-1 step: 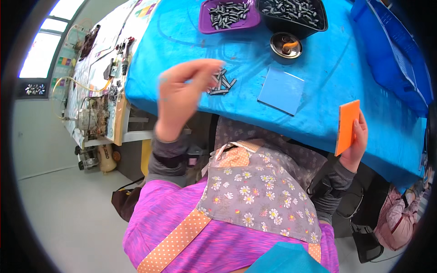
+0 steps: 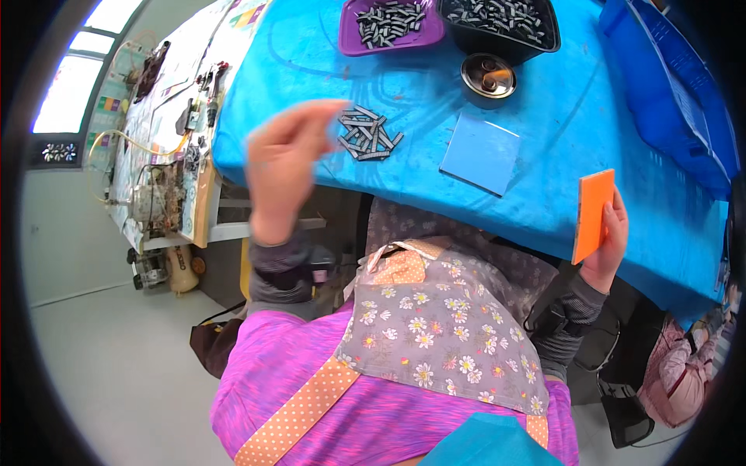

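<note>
Seated close to a table (image 2: 544, 116) draped in a bright blue cloth, a person in a purple top and a flowered grey apron with orange dotted trim works with both hands raised. At right, the right hand (image 2: 610, 241) holds a flat orange rectangular card (image 2: 593, 213) upright just off the table's near edge, its grip clamped on the card's lower part, fingers behind and thumb at the side. At left, the blurred left hand (image 2: 284, 167) hovers at the table's front edge, fingertips reaching toward a small loose pile of dark grey metal clips (image 2: 369, 133) lying on the cloth; whether its grip is apart or together cannot be told through the blur. Just right of the pile lies a flat light-blue square pad (image 2: 482, 151). Farther back stand a small round metal tin (image 2: 487, 78), a purple tray (image 2: 388, 23) and a black tray (image 2: 497, 23), both filled with more of the grey pieces. A blue plastic crate (image 2: 668, 85) sits at the far right. To the left, well apart, a cluttered workbench (image 2: 167, 140) carries tools and wires.
</note>
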`<state>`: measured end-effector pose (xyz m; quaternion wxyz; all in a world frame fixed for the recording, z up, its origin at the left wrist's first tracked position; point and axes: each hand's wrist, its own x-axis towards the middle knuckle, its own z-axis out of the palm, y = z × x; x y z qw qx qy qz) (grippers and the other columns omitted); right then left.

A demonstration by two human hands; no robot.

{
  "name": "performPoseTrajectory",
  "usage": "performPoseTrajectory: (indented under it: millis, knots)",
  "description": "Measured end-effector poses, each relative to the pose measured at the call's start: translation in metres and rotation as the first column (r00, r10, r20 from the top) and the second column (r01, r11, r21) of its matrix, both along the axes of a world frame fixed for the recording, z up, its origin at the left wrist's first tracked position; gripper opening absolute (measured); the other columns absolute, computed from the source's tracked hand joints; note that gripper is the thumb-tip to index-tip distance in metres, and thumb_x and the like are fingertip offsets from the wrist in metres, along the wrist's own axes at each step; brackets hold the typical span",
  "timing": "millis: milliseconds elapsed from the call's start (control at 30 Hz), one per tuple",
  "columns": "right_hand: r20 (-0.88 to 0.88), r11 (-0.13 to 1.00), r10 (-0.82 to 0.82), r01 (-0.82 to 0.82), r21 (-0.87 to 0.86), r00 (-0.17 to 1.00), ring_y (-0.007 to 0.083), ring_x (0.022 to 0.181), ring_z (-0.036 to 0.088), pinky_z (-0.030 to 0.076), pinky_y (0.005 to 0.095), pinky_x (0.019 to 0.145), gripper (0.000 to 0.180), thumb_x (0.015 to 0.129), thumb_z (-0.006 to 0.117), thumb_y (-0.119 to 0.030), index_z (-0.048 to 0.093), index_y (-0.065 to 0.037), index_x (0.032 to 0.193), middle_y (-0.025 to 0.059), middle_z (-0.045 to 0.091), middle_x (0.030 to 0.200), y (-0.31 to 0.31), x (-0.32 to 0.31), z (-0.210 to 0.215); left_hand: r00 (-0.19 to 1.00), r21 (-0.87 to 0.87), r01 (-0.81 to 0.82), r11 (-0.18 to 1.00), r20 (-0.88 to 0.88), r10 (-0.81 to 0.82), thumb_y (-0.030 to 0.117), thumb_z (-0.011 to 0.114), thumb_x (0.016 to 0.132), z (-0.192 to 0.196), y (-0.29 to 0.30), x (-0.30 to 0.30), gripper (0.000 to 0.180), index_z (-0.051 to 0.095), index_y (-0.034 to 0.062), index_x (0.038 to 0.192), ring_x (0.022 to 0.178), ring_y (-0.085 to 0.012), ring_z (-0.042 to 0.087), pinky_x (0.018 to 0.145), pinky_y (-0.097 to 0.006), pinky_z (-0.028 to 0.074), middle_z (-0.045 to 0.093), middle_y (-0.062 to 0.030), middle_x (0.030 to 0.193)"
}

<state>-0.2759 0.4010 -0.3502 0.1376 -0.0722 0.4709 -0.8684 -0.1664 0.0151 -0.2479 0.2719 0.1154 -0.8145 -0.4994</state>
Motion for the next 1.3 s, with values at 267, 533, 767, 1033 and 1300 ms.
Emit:
performPoseTrajectory:
  millis: [267, 533, 767, 1033, 1300]
  knots:
    - [0.034, 0.997, -0.053, 0.051, 0.058, 0.998, 0.0179, 0.091, 0.064, 0.054, 0.0266, 0.071, 0.044, 0.092, 0.051, -0.01, 0.04, 0.008, 0.13, 0.016, 0.06, 0.113, -0.002, -0.008, 0.002, 0.457, -0.727, -0.682, 0.074, -0.345, 0.82, 0.02, 0.068, 0.084, -0.014, -0.158, 0.123, 0.053, 0.047, 0.0067, 0.132, 0.102, -0.0239, 0.054, 0.084, -0.034, 0.045, 0.054, -0.0162, 0.116]
    - [0.036, 0.993, -0.108, 0.107, 0.047, 0.993, 0.0188, 0.094, 0.064, 0.053, 0.03, 0.079, 0.036, 0.092, 0.053, -0.01, 0.048, 0.007, 0.123, 0.0134, 0.062, 0.109, -0.021, -0.015, 0.015, 0.842, -0.154, -0.519, 0.841, 0.082, 0.534, 0.008, 0.063, 0.087, -0.057, -0.109, 0.097, 0.018, 0.065, -0.0001, 0.103, 0.08, -0.013, 0.063, 0.07, -0.024, 0.05, 0.068, -0.0066, 0.09]
    - [0.032, 0.984, -0.089, 0.083, 0.155, 0.996, 0.0183, 0.09, 0.063, 0.052, 0.0279, 0.075, 0.039, 0.093, 0.05, -0.012, 0.045, 0.007, 0.127, 0.0133, 0.061, 0.109, -0.028, -0.012, 0.015, 0.983, -0.47, 0.104, 0.877, 0.184, -0.018, 0.01, 0.069, 0.076, -0.062, -0.034, 0.021, 0.015, 0.067, 0.0043, 0.09, 0.085, -0.0277, 0.06, 0.074, -0.035, 0.048, 0.064, -0.0098, 0.088]
    - [-0.062, 0.947, -0.207, 0.215, 0.236, 0.976, 0.0179, 0.097, 0.062, 0.052, 0.029, 0.08, 0.039, 0.093, 0.051, -0.01, 0.044, 0.006, 0.128, 0.0128, 0.061, 0.111, -0.019, -0.016, -0.009, 0.925, -0.483, 0.313, 0.818, 0.349, -0.148, 0.014, 0.07, 0.076, -0.075, -0.022, -0.006, 0.015, 0.066, 0.0051, 0.088, 0.084, -0.026, 0.058, 0.072, -0.036, 0.047, 0.063, -0.0073, 0.084]
    - [-0.079, 0.718, -0.263, 0.25, 0.649, 0.962, 0.0106, 0.09, 0.06, 0.048, 0.0254, 0.075, 0.038, 0.091, 0.058, -0.013, 0.05, 0.003, 0.124, 0.0101, 0.064, 0.101, -0.047, -0.028, 0.001, 0.935, -0.372, 0.267, 0.889, 0.325, -0.145, 0.005, 0.071, 0.074, -0.081, -0.022, -0.005, 0.018, 0.066, 0.0032, 0.091, 0.078, -0.0208, 0.056, 0.069, -0.031, 0.046, 0.061, -0.0073, 0.083]
